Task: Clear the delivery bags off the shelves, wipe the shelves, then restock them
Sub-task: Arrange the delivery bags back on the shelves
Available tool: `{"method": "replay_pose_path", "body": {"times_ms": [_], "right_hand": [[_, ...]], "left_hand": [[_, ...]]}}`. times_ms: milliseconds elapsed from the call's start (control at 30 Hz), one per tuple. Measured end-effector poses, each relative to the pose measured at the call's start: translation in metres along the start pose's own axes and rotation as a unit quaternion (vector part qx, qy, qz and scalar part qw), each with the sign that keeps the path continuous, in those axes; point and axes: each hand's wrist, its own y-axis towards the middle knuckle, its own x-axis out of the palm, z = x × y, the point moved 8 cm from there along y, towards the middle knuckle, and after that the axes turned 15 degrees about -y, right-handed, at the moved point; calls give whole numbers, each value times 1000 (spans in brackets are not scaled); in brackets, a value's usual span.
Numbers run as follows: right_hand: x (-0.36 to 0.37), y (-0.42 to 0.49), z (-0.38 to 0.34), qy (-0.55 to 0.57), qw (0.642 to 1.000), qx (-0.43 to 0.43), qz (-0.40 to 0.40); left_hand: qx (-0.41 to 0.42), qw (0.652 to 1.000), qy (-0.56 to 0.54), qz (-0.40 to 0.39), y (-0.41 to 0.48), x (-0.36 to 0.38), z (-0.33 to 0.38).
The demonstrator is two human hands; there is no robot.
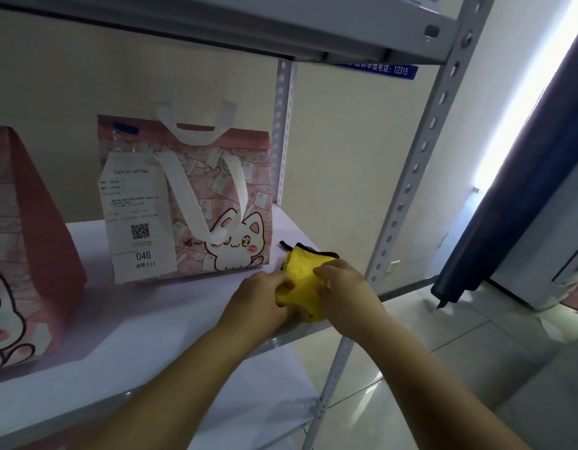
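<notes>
between both hands' fingers (323, 272), yellow cloth (302, 274)

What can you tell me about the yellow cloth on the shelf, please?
The yellow cloth looks soft and fluffy, with thin dark trim along its far edge. Folded into a thick wad, it lies on the white shelf near the right front corner, just right of the cat-printed bag. The left hand and the right hand grip it from either side.
</notes>
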Motion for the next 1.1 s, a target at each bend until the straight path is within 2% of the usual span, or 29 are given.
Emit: {"method": "replay_pose_path", "body": {"times_ms": [67,167,333,600,700,867,1100], "right_hand": [[-3,-6,-2,10,1000,-20,18],[2,-12,-8,-24,996,-79,-16],[10,-19,-11,-100,986,-127,-51],[3,-21,3,-226,969,-88,-40],[2,-23,4,-208,973,-89,-36],[-11,-28,0,-103,992,-75,-3],[-43,-13,-38,42,990,-123,54]], "left_hand": [[-2,999,-33,-6,-1,5,1],[-29,994,-100,-35,-4,6,-3],[-51,983,-169,-58,-10,0,-10],[13,997,-63,-47,-25,-8,0],[25,998,-45,-43,-28,-10,2],[38,999,-20,-18,-36,-25,3],[33,996,11,82,-53,-80,-2]]}}
